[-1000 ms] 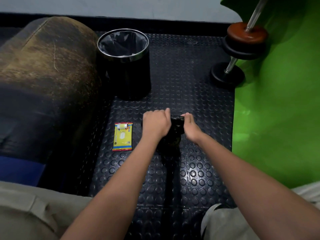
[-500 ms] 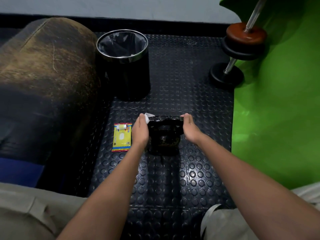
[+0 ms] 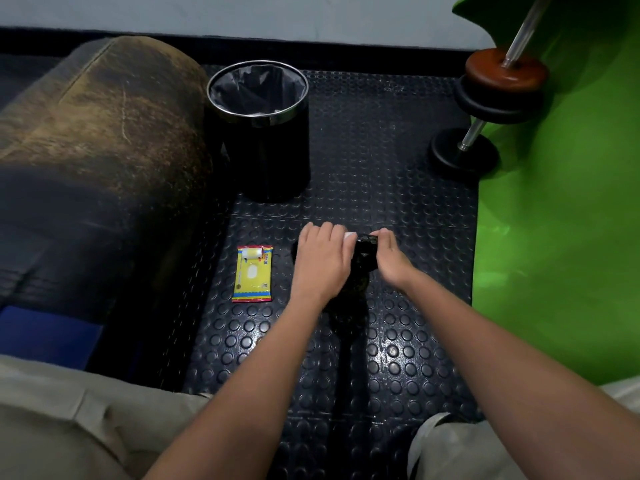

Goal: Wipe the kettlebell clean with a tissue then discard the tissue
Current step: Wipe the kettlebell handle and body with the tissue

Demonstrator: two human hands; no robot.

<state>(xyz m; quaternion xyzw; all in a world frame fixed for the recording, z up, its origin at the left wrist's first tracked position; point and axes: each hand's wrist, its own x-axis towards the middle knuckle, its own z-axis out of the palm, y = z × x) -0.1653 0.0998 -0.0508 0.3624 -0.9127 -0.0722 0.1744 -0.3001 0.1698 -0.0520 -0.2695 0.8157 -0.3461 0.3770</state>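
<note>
Black cast-iron kettlebell (image 3: 363,252) sits on the dark studded rubber floor mat (image 3: 381,341), centre of view, mostly covered by both hands. Left hand (image 3: 323,263) lies palm-down over the top and left side of the kettlebell, fingers (image 3: 329,233) bent over it and pressing a small white tissue (image 3: 349,236) against the handle area; only a corner of the tissue shows past the fingertips. Left-hand grip reads as curled round the tissue, though the pinch itself is hidden under the hand. Right hand (image 3: 391,259) is on the right side of the kettlebell, fingers wrapped over the handle's right end, thumb hidden, holding it. Both forearms reach in from the bottom of the view.

Flat yellow tissue packet with red edge (image 3: 252,274) lies on the mat just left of the left hand, not touching it, flap at its far end peeled up. Round black waste bin with a chrome rim and grey liner bag (image 3: 258,133) stands upright beyond the packet and kettlebell, well apart from the hands; a pale scrap shows inside near the rim. Worn brown-and-black leather bolster (image 3: 97,150) fills the left side, next to the bin. Dumbbell with black plates, one brown plate and a chrome bar (image 3: 485,109) leans at far right, lower end on the mat, by the bright green wall (image 3: 554,220). Beige trouser knees (image 3: 69,427) at bottom corners.
</note>
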